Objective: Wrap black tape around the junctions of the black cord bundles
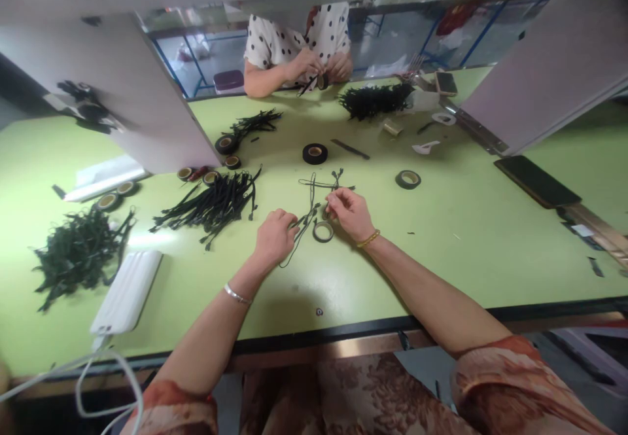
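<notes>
Cords clamped in left hand; right hand pinched together, contents unclear. Crossed cords could snag if pulled.

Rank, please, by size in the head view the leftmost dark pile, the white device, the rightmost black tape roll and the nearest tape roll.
1. Dark pile
2. White device
3. Rightmost black tape roll and nearest tape roll: too alike to rank
</notes>
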Motion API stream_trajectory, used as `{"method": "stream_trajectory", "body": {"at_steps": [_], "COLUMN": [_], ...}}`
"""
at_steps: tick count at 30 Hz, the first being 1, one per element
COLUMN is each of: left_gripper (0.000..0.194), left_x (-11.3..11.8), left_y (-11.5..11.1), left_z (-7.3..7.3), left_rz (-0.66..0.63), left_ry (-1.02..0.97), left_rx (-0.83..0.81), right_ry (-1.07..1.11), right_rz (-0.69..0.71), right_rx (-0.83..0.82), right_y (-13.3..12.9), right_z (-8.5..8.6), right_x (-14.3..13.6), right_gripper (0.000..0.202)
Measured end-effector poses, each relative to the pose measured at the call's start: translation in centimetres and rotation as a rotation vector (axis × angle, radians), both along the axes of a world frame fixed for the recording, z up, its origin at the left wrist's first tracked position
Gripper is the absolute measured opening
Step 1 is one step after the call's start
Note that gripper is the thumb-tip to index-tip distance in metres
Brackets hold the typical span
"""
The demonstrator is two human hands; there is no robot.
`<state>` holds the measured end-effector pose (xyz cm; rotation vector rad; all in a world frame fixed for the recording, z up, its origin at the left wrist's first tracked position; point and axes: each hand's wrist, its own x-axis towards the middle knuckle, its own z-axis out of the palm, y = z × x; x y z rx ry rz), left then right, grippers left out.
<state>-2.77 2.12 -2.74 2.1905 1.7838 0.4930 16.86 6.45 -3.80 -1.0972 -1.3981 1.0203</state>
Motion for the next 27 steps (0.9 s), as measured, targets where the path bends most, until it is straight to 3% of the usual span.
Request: {"method": "stream_trajectory", "body": {"at_steps": [5,9,12,14,21,24,27], "left_gripper": [0.012,0.009,0.015,0.019,0.021,0.019,0.021], "left_x": [-0.1,-1.1,-0.9,-0.3,1.7,1.3,0.6], "left_y": [0.1,0.7,0.6,0.2,-1.8,-2.0,-1.7], "left_z": [0.3,0.4,0.3,0.4,1.2,1.8,2.2], "left_rz": [0.129,0.24,0.201,0.157,-0.068,-0.072,-0.039], "left_ry": [-0.061,-0.535,-0.872,-0.945,-0.814,-0.65,-0.511], "left_rx": [-0.027,-0.104,-0.184,-0.217,-0.172,0.006,0.289], "right_ry": [-0.086,-0.15,-0.15,-0.111,0.04,0.014,-0.065], "right_rz": [0.002,-0.023,0.029,0.089,0.227,0.239,0.415], "right_rx": [0.008,0.067,0.066,0.028,-0.085,-0.071,-0.094], "right_y": [0.1,-0.2,-1.0,-1.7,-3.5,-3.4,-3.3], "right_z": [-0.7,-0.4,0.4,1.1,2.2,2.5,3.1], "right_x": [0.0,0.0,-0.5,-1.1,-2.7,-2.4,-1.7], "right_gripper": [0.032,0.031,0.032,0.036,0.04,0.043,0.048]}}
